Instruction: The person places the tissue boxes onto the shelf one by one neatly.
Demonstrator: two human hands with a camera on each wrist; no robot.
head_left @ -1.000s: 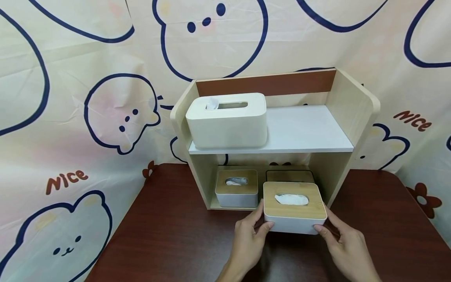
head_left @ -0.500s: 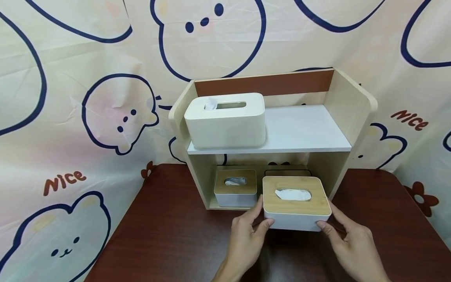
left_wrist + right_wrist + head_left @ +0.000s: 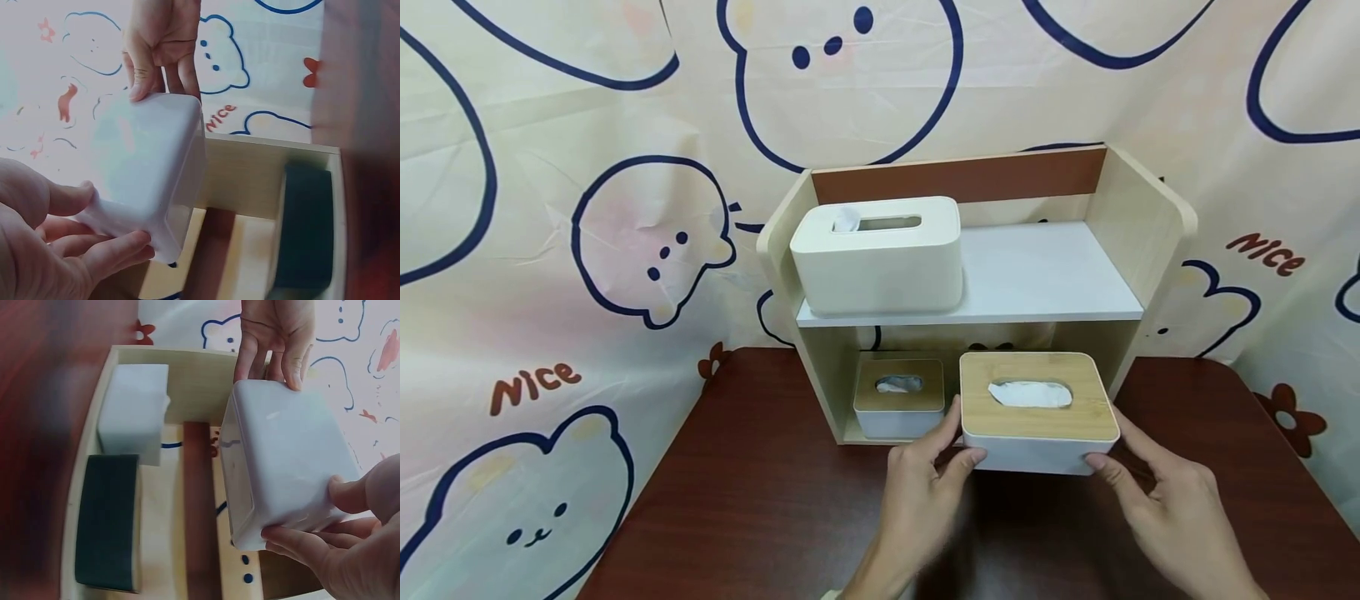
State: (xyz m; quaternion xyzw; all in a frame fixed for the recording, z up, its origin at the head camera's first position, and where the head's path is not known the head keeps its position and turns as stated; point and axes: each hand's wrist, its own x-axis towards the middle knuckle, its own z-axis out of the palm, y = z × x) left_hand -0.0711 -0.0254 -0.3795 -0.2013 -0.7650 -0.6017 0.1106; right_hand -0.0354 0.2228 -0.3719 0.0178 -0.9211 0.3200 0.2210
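Both hands hold a tissue box (image 3: pixel 1033 456) with a white body, a bamboo lid and white tissue in its oval slot. My left hand (image 3: pixel 921 500) grips its left end, thumb at the front lower corner. At the right end my right hand (image 3: pixel 1183 508) grips it the same way. In the head view the box overlaps the lower right part of a wooden two-tier shelf (image 3: pixel 842 367). Both wrist views show the white body (image 3: pixel 140 156) tilted between the hands. A similar smaller tissue box (image 3: pixel 898 423) stands in the lower left of the shelf.
A larger cream tissue box (image 3: pixel 880 275) sits at the left of the white upper board (image 3: pixel 1052 271). A dark green box (image 3: pixel 107 522) stands on the lower tier, hidden behind the held box in the head view. The shelf stands on a dark red-brown table (image 3: pixel 760 500) before a printed curtain.
The held tissue box has risen and shifted slightly right in the head view, both hands moving with it. It looks larger now and covers the dark-rimmed box behind it.
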